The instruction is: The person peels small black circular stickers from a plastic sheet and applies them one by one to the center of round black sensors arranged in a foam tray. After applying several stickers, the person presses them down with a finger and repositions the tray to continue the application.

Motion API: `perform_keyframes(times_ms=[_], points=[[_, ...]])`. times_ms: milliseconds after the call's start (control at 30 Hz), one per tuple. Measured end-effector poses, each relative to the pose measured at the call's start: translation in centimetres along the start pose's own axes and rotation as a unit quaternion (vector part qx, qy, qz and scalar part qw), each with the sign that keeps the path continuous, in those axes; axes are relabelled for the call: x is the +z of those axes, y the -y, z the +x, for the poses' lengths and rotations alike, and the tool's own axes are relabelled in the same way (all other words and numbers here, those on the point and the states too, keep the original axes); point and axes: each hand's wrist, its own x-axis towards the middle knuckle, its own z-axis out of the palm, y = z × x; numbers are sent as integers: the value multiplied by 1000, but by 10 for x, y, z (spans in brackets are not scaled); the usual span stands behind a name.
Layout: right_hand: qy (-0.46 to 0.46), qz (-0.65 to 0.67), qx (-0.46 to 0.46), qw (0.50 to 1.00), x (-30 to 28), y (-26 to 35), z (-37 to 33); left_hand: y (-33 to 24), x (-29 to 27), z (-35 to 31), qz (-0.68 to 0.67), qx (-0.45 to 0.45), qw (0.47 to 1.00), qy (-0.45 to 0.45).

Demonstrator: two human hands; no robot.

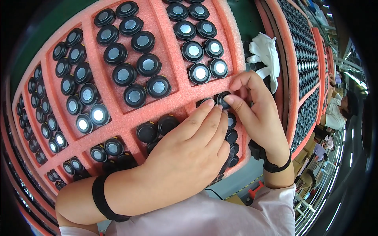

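A pink foam tray (173,98) lies in front of me, its compartments holding rows of round black parts (158,86) with silver discs in their centres. My right hand (256,110) is at the tray's right side, thumb and forefinger closed on a round black part (223,100). Close beside it, my left hand (193,143) reaches across from the lower left. Its fingers are stretched out flat over the near compartment, fingertips next to the part in my right hand. Several black parts under the left hand are partly hidden, and some there show plain dark tops.
A white glove (265,59) lies just beyond the tray's right edge. Further right, more pink foam trays (293,39) hold dense rows of similar parts. A person (336,112) is in the background at far right. A red object (256,189) shows low near the floor.
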Motion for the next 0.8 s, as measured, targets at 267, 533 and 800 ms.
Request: perform_keyframes(times_ms=[267, 533, 800], points=[[70, 101, 29, 992, -9, -3, 6, -6, 0, -3, 22, -3, 999, -37], [114, 111, -81, 984, -30, 49, -74, -70, -47, -43, 28, -11, 999, -32], [190, 117, -203, 953, 20, 86, -135, -104, -55, -117, 14, -50, 997, -65]])
